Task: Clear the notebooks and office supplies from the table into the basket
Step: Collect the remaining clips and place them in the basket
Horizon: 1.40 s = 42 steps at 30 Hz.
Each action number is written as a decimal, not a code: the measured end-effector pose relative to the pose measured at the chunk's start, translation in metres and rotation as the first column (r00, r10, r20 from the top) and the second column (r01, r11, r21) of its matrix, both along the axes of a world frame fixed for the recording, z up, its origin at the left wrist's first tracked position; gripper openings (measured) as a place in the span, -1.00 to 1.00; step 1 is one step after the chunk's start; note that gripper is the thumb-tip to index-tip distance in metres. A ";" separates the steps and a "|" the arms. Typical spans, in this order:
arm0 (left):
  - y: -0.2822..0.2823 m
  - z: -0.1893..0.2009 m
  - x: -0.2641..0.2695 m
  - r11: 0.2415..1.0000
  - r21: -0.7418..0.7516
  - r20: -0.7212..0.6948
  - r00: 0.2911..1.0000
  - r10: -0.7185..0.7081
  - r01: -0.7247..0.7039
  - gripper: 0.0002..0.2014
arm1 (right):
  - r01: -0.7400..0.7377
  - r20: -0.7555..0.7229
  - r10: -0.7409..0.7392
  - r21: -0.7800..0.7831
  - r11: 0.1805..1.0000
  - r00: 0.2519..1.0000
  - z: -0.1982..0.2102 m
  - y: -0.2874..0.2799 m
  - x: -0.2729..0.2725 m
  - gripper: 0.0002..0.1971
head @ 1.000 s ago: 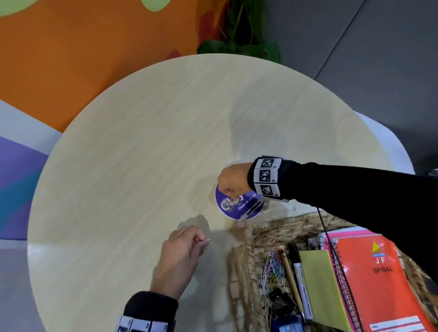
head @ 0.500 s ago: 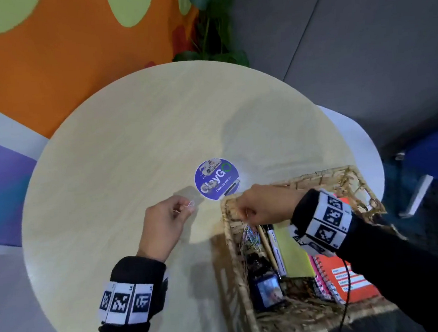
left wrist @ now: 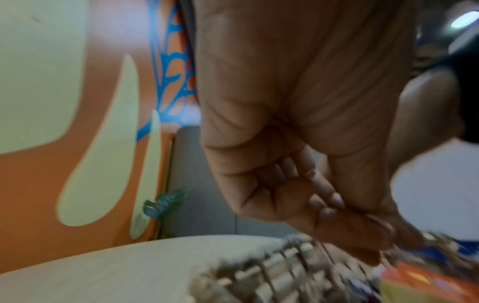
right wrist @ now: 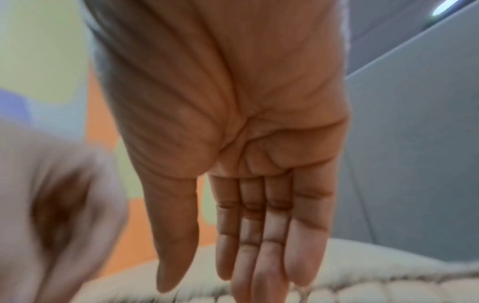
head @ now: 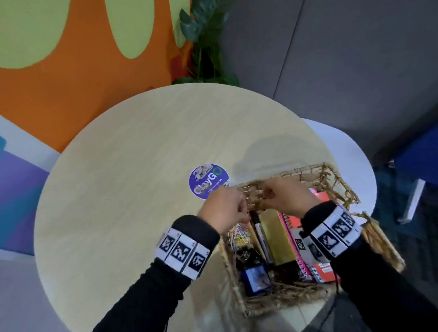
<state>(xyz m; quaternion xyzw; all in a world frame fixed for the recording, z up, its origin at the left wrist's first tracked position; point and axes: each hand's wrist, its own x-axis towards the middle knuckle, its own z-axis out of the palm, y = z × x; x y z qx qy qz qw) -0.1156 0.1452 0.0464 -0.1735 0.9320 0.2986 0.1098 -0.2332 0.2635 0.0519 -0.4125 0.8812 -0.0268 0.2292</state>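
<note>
Both hands [head: 257, 204] over basket [head: 345, 182]

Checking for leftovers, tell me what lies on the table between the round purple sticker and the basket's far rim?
Nothing: in the head view, bare tabletop separates the sticker from the basket rim.

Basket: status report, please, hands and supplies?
Left hand curled above basket, grip unclear. Right hand open at far rim. Notebooks, paper clips already inside. Nothing visible blocking.

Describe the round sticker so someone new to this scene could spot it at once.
Start at the round pale wooden table. Just beyond the wicker basket's far left corner, by the left hand, lies the sticker: flat, purple, circular, with white lettering, the only thing on the bare tabletop.
</note>
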 end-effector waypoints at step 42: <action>0.022 -0.030 0.099 0.912 0.127 -0.175 0.896 0.408 -0.391 -0.73 | 0.781 0.311 -0.735 -0.419 0.463 0.602 -0.029 0.210 0.009 -0.85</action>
